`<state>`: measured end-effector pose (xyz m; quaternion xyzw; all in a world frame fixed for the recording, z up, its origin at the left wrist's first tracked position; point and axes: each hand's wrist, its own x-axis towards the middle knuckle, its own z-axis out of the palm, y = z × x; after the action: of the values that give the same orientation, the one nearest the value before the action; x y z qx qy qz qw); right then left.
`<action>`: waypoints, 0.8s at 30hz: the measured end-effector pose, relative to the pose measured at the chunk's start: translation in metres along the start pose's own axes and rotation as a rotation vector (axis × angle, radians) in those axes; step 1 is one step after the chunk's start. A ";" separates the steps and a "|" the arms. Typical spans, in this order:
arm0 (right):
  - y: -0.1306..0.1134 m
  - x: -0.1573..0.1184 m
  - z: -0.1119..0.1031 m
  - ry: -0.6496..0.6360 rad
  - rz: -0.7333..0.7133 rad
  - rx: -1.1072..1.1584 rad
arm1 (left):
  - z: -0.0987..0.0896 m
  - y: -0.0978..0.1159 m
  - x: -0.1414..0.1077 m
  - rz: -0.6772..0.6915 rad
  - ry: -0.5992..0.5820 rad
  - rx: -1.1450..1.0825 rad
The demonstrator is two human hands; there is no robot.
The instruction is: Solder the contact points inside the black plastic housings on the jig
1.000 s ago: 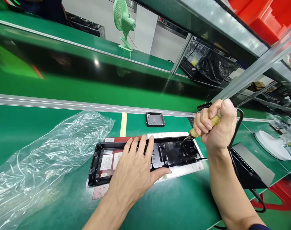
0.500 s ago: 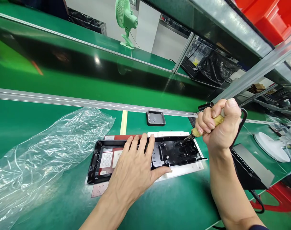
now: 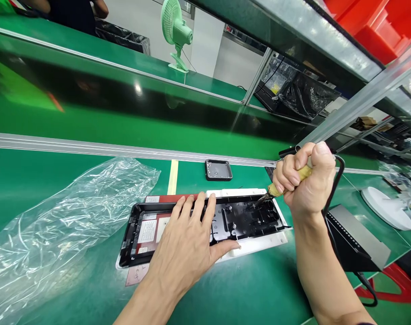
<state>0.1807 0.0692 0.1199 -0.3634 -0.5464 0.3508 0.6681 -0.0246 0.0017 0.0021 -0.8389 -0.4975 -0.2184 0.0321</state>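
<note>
A long black plastic housing (image 3: 134,234) lies across a white fixture (image 3: 256,243) on the green bench, its inside facing up. My left hand (image 3: 188,241) rests palm down over its middle, fingers spread, thumb on the near edge. Raised on the right, my right hand (image 3: 303,178) is wrapped round the yellow handle of a corded tool (image 3: 272,189). The tool's metal tip points down into the right part of the housing, among small posts; the exact contact point is too small to tell. Behind the housing sits a small black tray (image 3: 219,170) with tiny metallic pieces.
Clear plastic film (image 3: 80,212) spreads over the bench at left. A black and grey box (image 3: 357,234) and a white round base (image 3: 388,208) stand at right. Beyond the green partition are a green fan (image 3: 178,34) and a person (image 3: 71,16). Red bins (image 3: 374,27) hang upper right.
The view has shifted slightly, and more of the person at the back shows. Both hands keep their places on the housing and tool; my right hand sits slightly lower and further left in view.
</note>
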 end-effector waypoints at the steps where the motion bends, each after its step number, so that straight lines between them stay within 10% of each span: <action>1: 0.000 0.000 0.000 0.001 0.000 0.002 | 0.000 0.000 0.000 0.000 0.001 -0.002; 24: 0.001 -0.003 0.000 0.006 0.033 0.043 | -0.001 -0.003 -0.001 0.021 0.025 0.063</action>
<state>0.1799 0.0666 0.1177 -0.3593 -0.5306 0.3721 0.6715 -0.0274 0.0021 0.0021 -0.8398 -0.4949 -0.2128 0.0671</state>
